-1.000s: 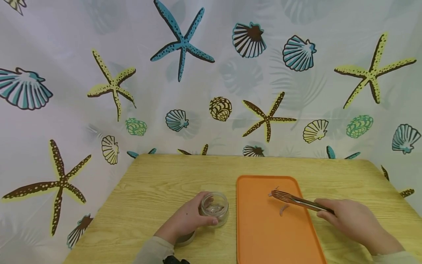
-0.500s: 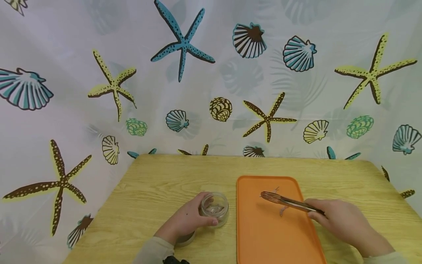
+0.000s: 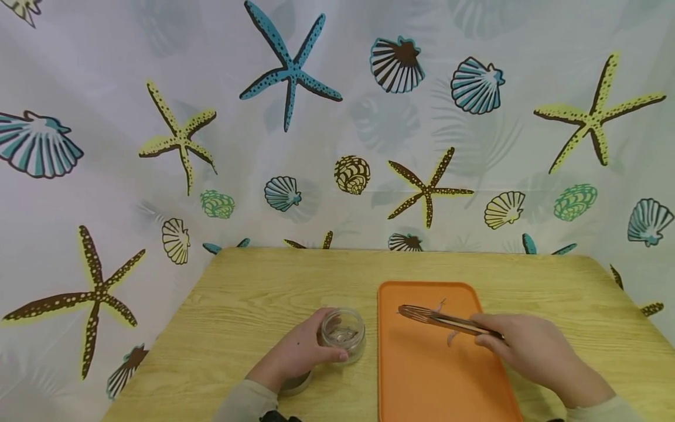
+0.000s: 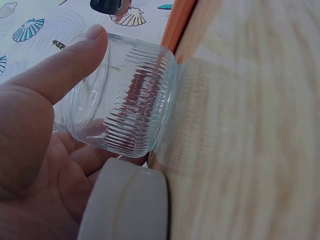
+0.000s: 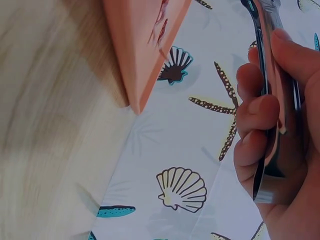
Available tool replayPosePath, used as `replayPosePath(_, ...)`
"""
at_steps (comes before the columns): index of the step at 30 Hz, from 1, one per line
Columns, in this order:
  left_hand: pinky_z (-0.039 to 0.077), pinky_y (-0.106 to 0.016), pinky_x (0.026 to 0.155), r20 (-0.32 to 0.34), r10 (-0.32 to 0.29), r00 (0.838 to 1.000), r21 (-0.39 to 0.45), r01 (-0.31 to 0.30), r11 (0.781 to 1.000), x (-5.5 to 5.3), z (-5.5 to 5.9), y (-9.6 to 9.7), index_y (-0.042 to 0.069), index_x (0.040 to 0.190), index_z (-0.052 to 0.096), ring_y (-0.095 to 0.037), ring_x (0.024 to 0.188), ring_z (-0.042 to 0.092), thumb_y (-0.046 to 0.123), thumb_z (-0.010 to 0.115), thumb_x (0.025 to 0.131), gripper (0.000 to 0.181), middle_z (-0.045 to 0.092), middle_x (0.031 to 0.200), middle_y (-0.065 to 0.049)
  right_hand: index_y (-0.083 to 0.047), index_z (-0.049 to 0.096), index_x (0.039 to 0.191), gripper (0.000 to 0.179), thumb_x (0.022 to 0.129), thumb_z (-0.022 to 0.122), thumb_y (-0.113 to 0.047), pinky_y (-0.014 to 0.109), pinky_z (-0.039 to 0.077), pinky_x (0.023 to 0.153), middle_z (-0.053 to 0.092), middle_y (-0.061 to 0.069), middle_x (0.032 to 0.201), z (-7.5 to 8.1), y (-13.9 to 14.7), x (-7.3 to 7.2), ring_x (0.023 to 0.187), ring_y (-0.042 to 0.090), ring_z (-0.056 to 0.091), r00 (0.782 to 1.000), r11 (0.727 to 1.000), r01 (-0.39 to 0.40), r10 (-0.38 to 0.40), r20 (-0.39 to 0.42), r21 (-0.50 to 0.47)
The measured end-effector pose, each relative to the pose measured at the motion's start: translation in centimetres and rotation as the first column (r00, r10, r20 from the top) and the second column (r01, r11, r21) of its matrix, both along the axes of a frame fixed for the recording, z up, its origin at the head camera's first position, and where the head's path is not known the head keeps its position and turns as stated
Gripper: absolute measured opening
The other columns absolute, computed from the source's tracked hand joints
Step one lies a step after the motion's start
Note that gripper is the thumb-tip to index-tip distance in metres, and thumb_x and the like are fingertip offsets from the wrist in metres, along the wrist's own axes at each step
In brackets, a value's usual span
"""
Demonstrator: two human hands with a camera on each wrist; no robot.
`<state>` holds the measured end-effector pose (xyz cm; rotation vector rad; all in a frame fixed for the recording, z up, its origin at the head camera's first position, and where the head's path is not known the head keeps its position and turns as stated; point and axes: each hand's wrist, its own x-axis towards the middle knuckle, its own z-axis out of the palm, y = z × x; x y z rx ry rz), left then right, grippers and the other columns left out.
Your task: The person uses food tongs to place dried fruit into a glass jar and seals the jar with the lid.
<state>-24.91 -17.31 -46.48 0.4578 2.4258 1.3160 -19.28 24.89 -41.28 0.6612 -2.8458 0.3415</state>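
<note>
My left hand holds a clear glass jar around its side, thumb in front. The jar stands uncovered on the table; in the left wrist view its ribbed wall shows reddish bits inside. My right hand grips metal tongs, which reach left over an orange tray. A tiny pale bit shows at the tips of the tongs, too small to make out. Two slim pinkish pieces lie on the tray beyond and below the tongs, one of them a curved piece.
A round pale lid-like object lies on the wood-patterned table beside the jar, partly under my left wrist. A white curtain printed with shells and starfish hangs behind and at both sides.
My right hand and the tongs have moved left across the tray, away from the pinkish pieces and nearer to the jar. My left hand and the jar have stayed put.
</note>
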Motion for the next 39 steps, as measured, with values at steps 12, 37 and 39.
replayPosePath(12, 0.040, -0.055, 0.105, 0.006, -0.004, 1.000, 0.006, 0.004, 1.000, -0.2, 0.1, 0.1, 0.016, 0.157, 0.034, -0.029, 0.132, 0.050, 0.049, 0.085, 0.081, 0.097, 0.051, 0.149, -0.008, -0.036, 0.071, 0.112, 0.023, 0.094, 0.066, -0.049, 0.023, 0.036, 0.052, 0.058, -0.028, 0.081, 0.5, -2.6, -0.3, 0.057, -0.004, 0.040, 0.993, 0.993, -0.108, 0.106, -0.053, -0.040)
replayPosePath(37, 0.044, -0.051, 0.102, 0.013, -0.008, 1.000, 0.035, 0.007, 0.999, 0.0, 0.0, 0.1, 0.017, 0.156, 0.036, -0.028, 0.130, 0.052, 0.047, 0.086, 0.080, 0.096, 0.050, 0.150, -0.010, -0.030, 0.072, 0.121, 0.028, 0.094, 0.072, -0.037, 0.024, 0.041, 0.054, 0.067, -0.021, 0.092, 0.7, -5.9, -0.3, 0.063, -0.006, 0.047, 0.976, 0.975, -0.215, 0.213, -0.041, -0.049)
replayPosePath(39, 0.044, -0.052, 0.102, 0.009, -0.006, 1.000, 0.026, 0.006, 1.000, 0.1, -0.1, 0.1, 0.018, 0.156, 0.036, -0.028, 0.130, 0.053, 0.048, 0.086, 0.080, 0.096, 0.050, 0.149, -0.009, -0.031, 0.072, 0.121, 0.028, 0.095, 0.070, -0.040, 0.024, 0.042, 0.054, 0.067, -0.021, 0.091, 0.8, -6.1, -0.5, 0.063, -0.006, 0.048, 0.974, 0.974, -0.222, 0.219, -0.051, -0.044)
